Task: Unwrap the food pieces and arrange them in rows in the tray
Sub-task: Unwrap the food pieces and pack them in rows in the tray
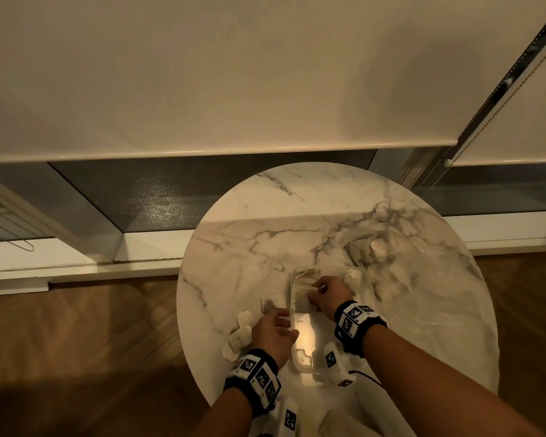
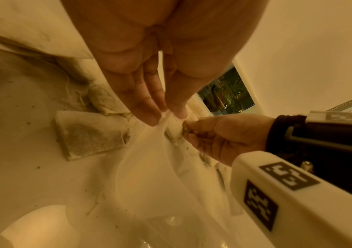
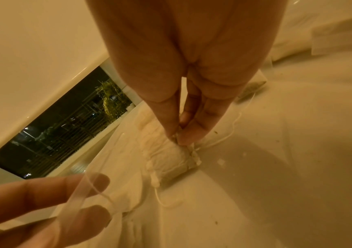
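Several pale paper-wrapped food pieces are lying at the left on the round white marble table. The left hand is touching the clear plastic tray's left rim with straight, slightly spread fingers. To its right, the right hand is pinching one pale piece between thumb and fingertips inside the tray.

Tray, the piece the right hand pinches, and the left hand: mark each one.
tray [image 1: 300, 361]: head view, on its clear near floor.
piece [image 3: 174, 165]: right wrist view, on its pale body below the fingertips.
left hand [image 1: 273, 332]: head view, on the back of the hand.
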A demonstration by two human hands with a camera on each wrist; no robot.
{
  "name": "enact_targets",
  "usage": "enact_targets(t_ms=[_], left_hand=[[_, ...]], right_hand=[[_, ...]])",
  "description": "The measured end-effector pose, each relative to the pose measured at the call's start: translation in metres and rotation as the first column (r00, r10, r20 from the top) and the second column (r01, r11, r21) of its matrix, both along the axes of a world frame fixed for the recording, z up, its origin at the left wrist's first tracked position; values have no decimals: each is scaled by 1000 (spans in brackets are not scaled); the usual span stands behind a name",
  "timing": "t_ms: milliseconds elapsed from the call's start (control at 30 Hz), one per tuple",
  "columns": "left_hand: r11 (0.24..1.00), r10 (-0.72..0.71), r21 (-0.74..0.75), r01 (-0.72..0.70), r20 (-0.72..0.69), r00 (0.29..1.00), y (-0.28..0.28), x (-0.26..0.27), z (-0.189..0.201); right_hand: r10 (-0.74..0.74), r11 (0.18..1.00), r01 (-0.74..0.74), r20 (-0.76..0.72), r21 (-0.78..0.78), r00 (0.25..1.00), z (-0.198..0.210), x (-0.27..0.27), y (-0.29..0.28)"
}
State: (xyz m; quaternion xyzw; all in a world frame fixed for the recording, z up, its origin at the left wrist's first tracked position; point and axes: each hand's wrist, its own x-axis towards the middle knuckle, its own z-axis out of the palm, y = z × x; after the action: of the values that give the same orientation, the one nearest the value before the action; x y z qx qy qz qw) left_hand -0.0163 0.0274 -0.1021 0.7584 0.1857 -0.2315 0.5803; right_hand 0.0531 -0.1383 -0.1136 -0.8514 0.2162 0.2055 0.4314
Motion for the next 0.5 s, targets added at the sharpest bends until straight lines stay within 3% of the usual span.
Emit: enact_targets(t_ms=[300,500], left_hand=[[1000,-25,-5,25,-6,1000,2,2,-5],[1000,-14,-10,14,2,1000,2,3,-9]], right_hand=[[-100,993,101,-8,68,995,5,-2,-1],[-153,986,159,-123,41,981,-5,-6,-7]])
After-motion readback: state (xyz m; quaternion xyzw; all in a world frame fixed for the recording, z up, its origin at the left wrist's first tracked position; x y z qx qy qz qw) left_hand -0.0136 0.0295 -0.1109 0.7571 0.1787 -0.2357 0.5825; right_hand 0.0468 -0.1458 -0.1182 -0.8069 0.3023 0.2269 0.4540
